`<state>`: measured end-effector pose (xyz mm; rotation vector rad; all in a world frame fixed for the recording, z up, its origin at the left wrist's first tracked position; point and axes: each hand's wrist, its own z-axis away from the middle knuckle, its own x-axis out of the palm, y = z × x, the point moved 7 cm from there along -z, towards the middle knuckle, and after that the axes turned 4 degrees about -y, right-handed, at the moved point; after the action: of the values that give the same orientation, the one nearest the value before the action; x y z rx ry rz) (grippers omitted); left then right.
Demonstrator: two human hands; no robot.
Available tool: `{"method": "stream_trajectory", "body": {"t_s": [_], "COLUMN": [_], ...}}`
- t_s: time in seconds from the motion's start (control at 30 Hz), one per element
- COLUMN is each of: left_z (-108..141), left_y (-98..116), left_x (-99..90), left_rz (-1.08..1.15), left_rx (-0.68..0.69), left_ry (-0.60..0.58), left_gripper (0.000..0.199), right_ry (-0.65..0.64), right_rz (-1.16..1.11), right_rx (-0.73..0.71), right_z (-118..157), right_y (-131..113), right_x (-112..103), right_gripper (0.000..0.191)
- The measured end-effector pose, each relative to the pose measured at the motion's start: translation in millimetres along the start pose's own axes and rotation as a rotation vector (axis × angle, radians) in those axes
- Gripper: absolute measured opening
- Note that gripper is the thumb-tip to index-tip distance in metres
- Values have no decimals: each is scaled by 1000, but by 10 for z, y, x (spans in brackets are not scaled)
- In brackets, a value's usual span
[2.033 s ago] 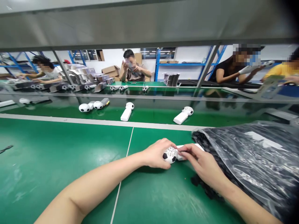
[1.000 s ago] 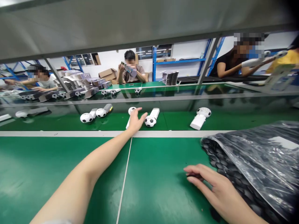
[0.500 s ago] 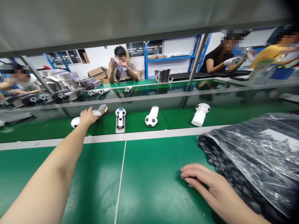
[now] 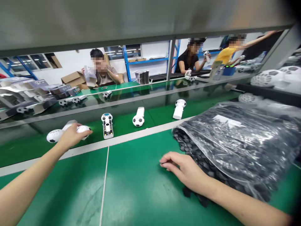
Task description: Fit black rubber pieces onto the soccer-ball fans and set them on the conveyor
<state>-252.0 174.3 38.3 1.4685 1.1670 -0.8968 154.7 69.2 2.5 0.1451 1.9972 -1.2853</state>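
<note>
On the far side of the belt ledge, my left hand (image 4: 70,135) is closed around a white handheld device with a football-patterned head (image 4: 84,130). A second football head (image 4: 54,136) lies just left of that hand. To its right sits an uncovered device (image 4: 108,126), its inner parts showing. Two more football-headed devices, one ball-end nearer (image 4: 138,118) and one handle-end nearer (image 4: 179,110), lie farther right. Over the green table, my right hand (image 4: 182,166) has its fingers curled together; whatever is between the fingertips is too small to make out. Beside it are loose black pieces (image 4: 196,160).
A clear plastic bag (image 4: 235,135) of black pieces covers the right of the table. A pale ledge (image 4: 127,136) separates table and green belt. White football parts (image 4: 270,78) stand at far right. Several co-workers sit across the line, near stacked boxes (image 4: 37,89). A panel (image 4: 141,22) hangs overhead.
My view has swung right, so the scene sits farther left. My left hand has turned the device, drawing its football end nearer the ledge. My right hand stays curled over the table.
</note>
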Motion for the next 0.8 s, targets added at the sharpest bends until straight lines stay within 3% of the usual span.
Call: {"method": "stream_trajectory", "body": {"t_s": [0.03,0.1,0.17,0.23,0.37,0.47,0.6,0.7,0.8], "left_z": [132,418,692,896,1042,1041,1046,1011,976], "left_y": [153,536,1104,1595,2235,2450,2605,2675,2650], "left_x": [16,160,299,380,469,511,587,626,712], "left_rz": [-3,-22,-42,-84,-179,-93,-44,-121,41], "left_rx": [-35,-59,164,354,669,786,813,733,553], "left_ry": [-19,-182,-318,-380,-396,-399,-428,-331,-341], "left_gripper": [50,52,64,63,55,51,43,52,60], "right_ry": [9,35,67,89,111,134,142,154,157], "right_rz": [-1,-7,-19,-43,-69,-56,-52,-43,-31], "right_rx": [-30,-84,-93,-58,-43,-116,-156,-152,-165], "right_z": [-4,-7,-5,2,31,50,51,49,48], "right_y": [-29,-78,-90,-66,-60,-120,-152,-145,-155], "right_x": [-15,-45,-73,-91,-138,-195,-233,-258,-306], "right_gripper": [11,10,8,7,6,5,4,4,3]}}
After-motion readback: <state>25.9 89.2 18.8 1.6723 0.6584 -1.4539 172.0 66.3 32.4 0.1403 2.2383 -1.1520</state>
